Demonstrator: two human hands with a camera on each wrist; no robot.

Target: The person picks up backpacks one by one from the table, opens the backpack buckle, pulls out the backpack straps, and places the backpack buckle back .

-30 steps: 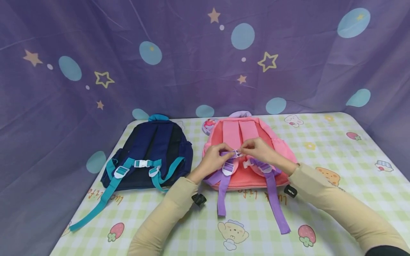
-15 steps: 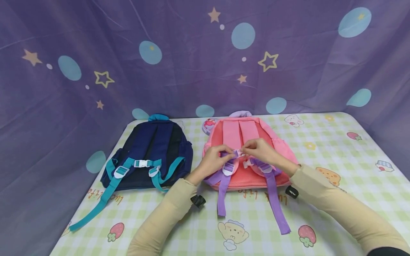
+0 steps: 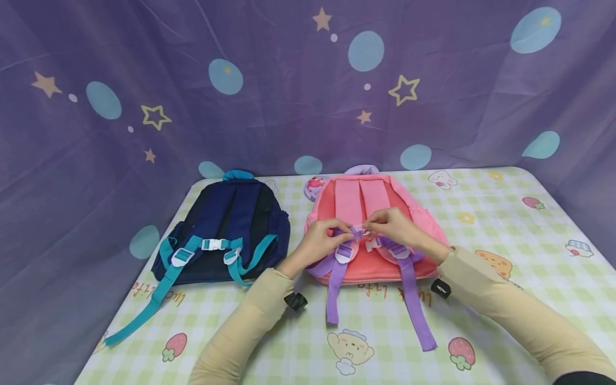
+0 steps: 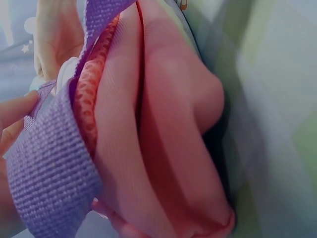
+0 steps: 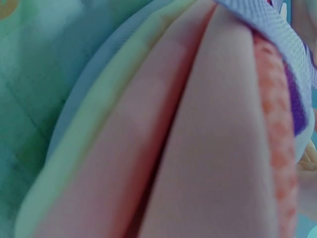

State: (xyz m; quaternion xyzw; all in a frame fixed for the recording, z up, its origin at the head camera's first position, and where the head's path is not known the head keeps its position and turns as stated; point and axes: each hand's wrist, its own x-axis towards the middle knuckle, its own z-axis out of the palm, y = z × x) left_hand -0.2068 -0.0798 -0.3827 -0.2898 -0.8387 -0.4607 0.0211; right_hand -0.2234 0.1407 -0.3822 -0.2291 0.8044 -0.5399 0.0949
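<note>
A pink backpack (image 3: pixel 348 200) lies with its back panel and shoulder straps up. Over its lower half, my left hand (image 3: pixel 321 239) pinches a purple strap (image 4: pixel 37 106) beside a small white buckle piece (image 3: pixel 357 230). From the other side, my right hand (image 3: pixel 393 224) pinches the end of that buckle piece between thumb and finger. Another white buckle piece (image 3: pixel 372 245) hangs on the right purple strap, under the right hand. The fingertips partly hide the held buckle. The right wrist view shows mostly the bag's pink side (image 5: pixel 213 124).
To the left lies a navy backpack (image 3: pixel 226 208) with teal straps (image 3: pixel 159 305) and a fastened white buckle (image 3: pixel 213 244). Two loose purple strap ends (image 3: pixel 417 315) reach toward the table's front. A checked cloth (image 3: pixel 520 278) covers the table; a purple curtain (image 3: pixel 289 107) hangs behind.
The held buckle piece has turned between the fingers, now showing more purple webbing. Both hands stay almost in place, and the backpacks have not moved.
</note>
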